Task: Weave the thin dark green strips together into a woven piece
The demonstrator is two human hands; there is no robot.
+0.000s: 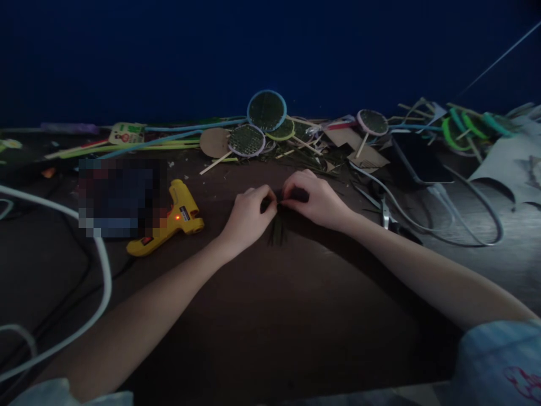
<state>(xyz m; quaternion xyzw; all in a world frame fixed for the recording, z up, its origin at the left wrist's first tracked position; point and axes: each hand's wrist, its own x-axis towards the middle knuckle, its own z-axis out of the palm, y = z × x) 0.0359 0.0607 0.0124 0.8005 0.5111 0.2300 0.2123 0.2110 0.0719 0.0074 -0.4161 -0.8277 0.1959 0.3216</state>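
Note:
My left hand and my right hand meet above the middle of the dark table, thumbs and fingertips pinched close together. A small bunch of thin dark green strips, which look like leaf or grass blades, hangs down from between the fingertips towards me. Both hands seem to grip its upper end, though the fingers hide the exact hold. Left of my left hand lies a yellow glue gun with a small red light lit.
Behind my hands, small round woven fans on sticks lie among scraps and coloured strips. To the right are scissors, a phone and a looped cable. A white cable curves along the left. A pixelated dark object sits beside the glue gun.

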